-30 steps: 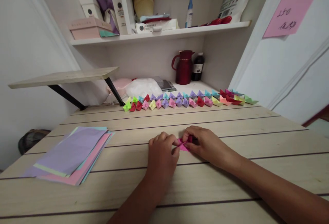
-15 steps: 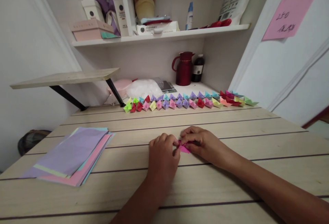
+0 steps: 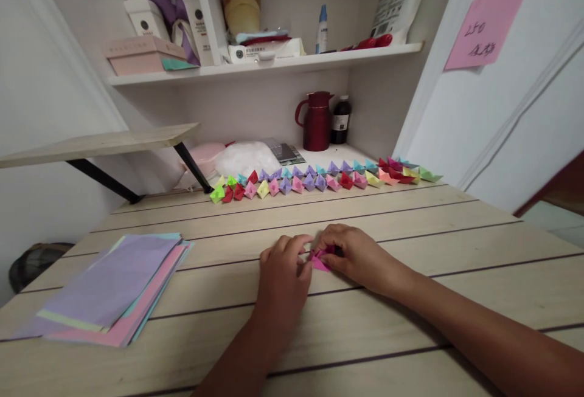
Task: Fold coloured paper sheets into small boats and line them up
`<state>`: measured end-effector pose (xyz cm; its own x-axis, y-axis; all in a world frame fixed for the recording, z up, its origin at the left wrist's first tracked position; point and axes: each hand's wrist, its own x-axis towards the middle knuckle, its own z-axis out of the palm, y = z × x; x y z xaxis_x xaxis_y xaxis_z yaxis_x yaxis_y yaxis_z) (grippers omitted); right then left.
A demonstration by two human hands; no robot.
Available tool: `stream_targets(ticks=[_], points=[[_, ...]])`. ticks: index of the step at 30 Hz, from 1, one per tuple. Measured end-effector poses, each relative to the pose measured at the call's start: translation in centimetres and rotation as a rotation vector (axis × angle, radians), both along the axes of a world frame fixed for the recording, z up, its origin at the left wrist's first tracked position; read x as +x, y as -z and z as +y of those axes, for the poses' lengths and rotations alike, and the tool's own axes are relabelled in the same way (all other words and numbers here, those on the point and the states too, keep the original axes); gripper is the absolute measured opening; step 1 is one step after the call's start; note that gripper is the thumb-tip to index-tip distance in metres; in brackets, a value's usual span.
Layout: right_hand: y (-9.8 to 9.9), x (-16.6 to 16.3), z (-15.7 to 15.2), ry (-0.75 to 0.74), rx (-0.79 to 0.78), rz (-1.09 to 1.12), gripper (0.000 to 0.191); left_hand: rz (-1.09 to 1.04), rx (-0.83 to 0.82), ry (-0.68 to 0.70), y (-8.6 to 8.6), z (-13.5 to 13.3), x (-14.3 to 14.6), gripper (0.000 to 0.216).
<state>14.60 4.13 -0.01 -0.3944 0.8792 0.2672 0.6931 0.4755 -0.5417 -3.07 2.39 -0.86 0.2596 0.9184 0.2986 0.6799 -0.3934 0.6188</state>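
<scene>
A small piece of folded magenta paper (image 3: 321, 264) lies low over the middle of the table, partly covered by fingers. My right hand (image 3: 349, 257) pinches it between thumb and fingertips from the right. On its left side is my left hand (image 3: 285, 269), thumb and index finger apart with a gap between them, the fingertips close to the paper's edge. Whether the left thumb touches the paper I cannot tell. Behind both hands stand two rows of small folded paper boats (image 3: 297, 184) in many colours.
To the left lies a stack of coloured paper sheets (image 3: 114, 281), purple on top. A small raised wooden shelf (image 3: 100, 141) on black legs stands at the back left. A red jug (image 3: 317, 122) and a dark bottle (image 3: 340, 120) stand behind the boats, below a loaded white shelf (image 3: 274, 67).
My left thumb and index finger have parted and come off the magenta paper, while my right hand keeps its pinch. The whole view has shifted slightly, with things sliding left.
</scene>
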Motion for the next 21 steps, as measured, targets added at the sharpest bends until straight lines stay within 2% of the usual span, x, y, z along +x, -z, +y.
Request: stream_targets(ticks=[7, 12, 21], points=[[-0.52, 0.15, -0.11, 0.012, 0.007, -0.090, 0.013, 0.073, 0.024, 0.026, 0.09, -0.20, 0.14, 0.016], [-0.58, -0.08, -0.30, 0.053, -0.004, -0.052, 0.010, 0.062, 0.026, 0.038, 0.05, -0.20, 0.19, 0.021], [-0.09, -0.07, -0.34, -0.026, 0.023, -0.002, 0.012, 0.078, 0.018, 0.068, -0.47, -0.30, 0.36, 0.012]])
